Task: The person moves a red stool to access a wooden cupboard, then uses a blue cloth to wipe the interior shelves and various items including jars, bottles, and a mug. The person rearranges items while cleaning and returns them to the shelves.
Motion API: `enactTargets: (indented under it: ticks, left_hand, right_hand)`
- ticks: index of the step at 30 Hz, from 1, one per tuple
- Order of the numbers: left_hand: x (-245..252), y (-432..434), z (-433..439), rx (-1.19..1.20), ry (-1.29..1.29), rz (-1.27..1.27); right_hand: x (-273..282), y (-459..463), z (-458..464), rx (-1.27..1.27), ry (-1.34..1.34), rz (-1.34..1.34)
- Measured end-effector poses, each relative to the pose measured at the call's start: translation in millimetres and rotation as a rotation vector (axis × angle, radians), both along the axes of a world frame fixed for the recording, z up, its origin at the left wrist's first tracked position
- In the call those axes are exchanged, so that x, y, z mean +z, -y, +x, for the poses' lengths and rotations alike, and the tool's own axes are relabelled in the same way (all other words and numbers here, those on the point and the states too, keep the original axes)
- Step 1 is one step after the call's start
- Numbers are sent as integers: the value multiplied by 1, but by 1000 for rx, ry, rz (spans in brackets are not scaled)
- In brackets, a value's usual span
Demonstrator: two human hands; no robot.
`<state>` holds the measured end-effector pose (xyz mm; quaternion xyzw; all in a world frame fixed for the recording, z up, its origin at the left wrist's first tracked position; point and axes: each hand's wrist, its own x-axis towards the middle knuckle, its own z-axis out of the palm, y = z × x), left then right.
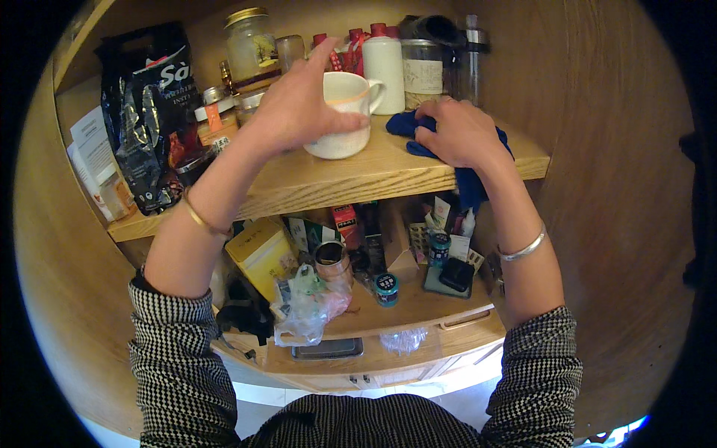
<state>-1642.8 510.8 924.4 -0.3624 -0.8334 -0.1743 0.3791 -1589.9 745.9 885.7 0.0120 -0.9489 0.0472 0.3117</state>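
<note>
On the upper wooden shelf stands a white ceramic mug with an orange rim line, its handle to the right. My left hand is at the mug's left side, thumb across its front and fingers spread upward past the rim. Whether the thumb presses on the mug is hard to tell. My right hand grips a dark blue cloth on the shelf to the right of the mug. Part of the cloth hangs over the shelf's front edge.
Behind the mug stand a white bottle with a red cap and a labelled glass jar. A black foil bag and a gold-lidded jar are at left. Below are a yellow box, a plastic bag and teal jars.
</note>
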Motion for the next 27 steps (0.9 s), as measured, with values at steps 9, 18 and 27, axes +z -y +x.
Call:
enactTargets:
  ticks: [9, 18, 27]
  left_hand:
    - [-24, 36, 81, -183, -239, 111]
    - [-60, 74, 136, -246, -365, -66]
    - [-102, 98, 135, -332, -236, 129]
  right_hand:
    - [-1, 2, -1, -15, -26, 37]
    - [-2, -1, -3, -3, -37, 48]
    - [0, 3, 5, 100, -23, -20]
